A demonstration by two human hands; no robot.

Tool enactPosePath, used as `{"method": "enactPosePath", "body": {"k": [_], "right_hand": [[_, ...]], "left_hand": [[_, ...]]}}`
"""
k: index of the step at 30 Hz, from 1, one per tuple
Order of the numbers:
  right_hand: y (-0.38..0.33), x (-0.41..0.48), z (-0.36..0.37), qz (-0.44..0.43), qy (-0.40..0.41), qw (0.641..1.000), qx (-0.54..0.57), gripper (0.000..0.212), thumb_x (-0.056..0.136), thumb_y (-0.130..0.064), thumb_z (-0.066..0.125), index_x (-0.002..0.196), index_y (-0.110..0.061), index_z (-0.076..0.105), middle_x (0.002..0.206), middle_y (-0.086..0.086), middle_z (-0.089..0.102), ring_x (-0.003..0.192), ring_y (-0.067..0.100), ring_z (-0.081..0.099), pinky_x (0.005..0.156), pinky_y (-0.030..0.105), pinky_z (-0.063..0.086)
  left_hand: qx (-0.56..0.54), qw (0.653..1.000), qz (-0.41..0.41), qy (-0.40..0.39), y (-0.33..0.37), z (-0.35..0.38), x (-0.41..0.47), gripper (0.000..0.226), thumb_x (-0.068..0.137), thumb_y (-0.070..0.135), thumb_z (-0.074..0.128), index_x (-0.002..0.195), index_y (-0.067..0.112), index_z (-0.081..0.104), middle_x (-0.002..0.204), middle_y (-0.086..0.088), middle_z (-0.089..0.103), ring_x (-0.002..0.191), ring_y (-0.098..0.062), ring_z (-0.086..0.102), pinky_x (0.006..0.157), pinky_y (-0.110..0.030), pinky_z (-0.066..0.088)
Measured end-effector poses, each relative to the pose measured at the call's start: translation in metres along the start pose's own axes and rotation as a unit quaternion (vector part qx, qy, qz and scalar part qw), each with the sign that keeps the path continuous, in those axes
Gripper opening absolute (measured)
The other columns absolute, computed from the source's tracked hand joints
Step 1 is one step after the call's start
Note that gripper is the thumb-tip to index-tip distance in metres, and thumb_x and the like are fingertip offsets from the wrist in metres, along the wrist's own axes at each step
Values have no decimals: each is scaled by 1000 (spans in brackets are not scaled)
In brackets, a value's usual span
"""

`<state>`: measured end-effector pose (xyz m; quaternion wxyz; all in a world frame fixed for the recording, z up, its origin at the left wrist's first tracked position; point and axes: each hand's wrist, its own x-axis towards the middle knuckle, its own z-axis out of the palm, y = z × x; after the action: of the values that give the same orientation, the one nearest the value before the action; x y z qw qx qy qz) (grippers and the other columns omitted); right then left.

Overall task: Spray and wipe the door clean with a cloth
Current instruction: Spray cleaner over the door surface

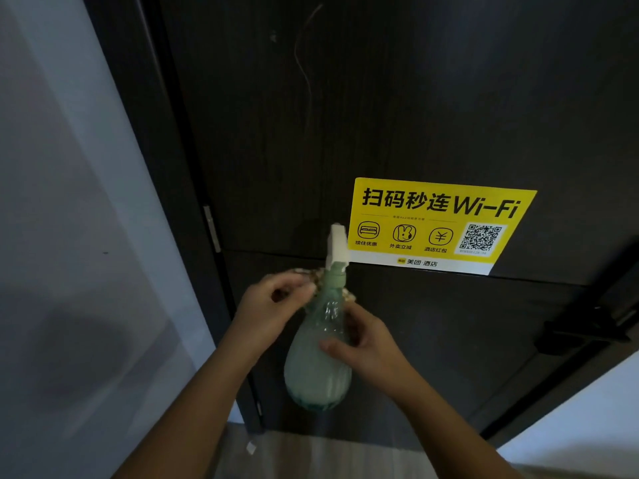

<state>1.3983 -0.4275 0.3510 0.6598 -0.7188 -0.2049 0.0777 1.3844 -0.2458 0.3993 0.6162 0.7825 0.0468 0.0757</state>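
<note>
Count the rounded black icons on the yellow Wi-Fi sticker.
3, in a row on the yellow rectangular Wi-Fi sticker: bed icon leftmost, rabbit icon central, yen icon rightmost. The white sprayer head covers the sticker's left edge, possibly hiding more.

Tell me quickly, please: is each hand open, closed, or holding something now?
Left hand: pinches the patterned cloth beside the neck of the green spray bottle.
Right hand: grips the green spray bottle.
</note>
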Motion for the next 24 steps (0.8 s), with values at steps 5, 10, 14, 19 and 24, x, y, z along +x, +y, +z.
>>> {"method": "enactPosePath", "body": {"k": [5,10,14,19,24], "right_hand": [[-23,8,-23,-27,17,998,62,37,72,-12,70,108,-15,61,92,-12,73,88,1,66,73,17,51],[-47,9,-36,-71,-11,995,66,44,76,-7,66,119,-5,56,96,-13,71,93,1,66,76,17,51],[-62,13,-37,-80,-3,992,94,46,74,-15,72,117,-12,57,97,-12,71,95,4,65,77,20,52],[-82,12,-41,-61,-36,988,138,54,73,-31,70,124,-18,55,117,3,65,115,25,59,91,37,50],[-121,16,-45,-86,32,975,202,36,81,-25,70,113,-23,54,107,10,69,104,27,66,91,44,52]], "left_hand": [[20,987,2,157,-7,-9,-9,29,81,-2,61,65,13,44,67,-3,51,67,-13,54,58,-26,44],[-55,991,-77,94,-6,-7,-18,34,85,-8,46,94,20,62,96,-8,63,79,-22,63,66,-36,53],[-229,940,-248,-56,1,12,-28,49,75,49,72,111,15,67,105,-8,68,92,-23,63,81,-36,50],[-285,916,-262,-107,9,23,-42,74,56,62,64,109,11,62,55,-6,57,40,-12,49,38,-19,38],[-257,945,-181,-90,16,29,-43,69,66,53,67,126,22,55,99,-5,70,80,-15,66,67,-26,52]]}}
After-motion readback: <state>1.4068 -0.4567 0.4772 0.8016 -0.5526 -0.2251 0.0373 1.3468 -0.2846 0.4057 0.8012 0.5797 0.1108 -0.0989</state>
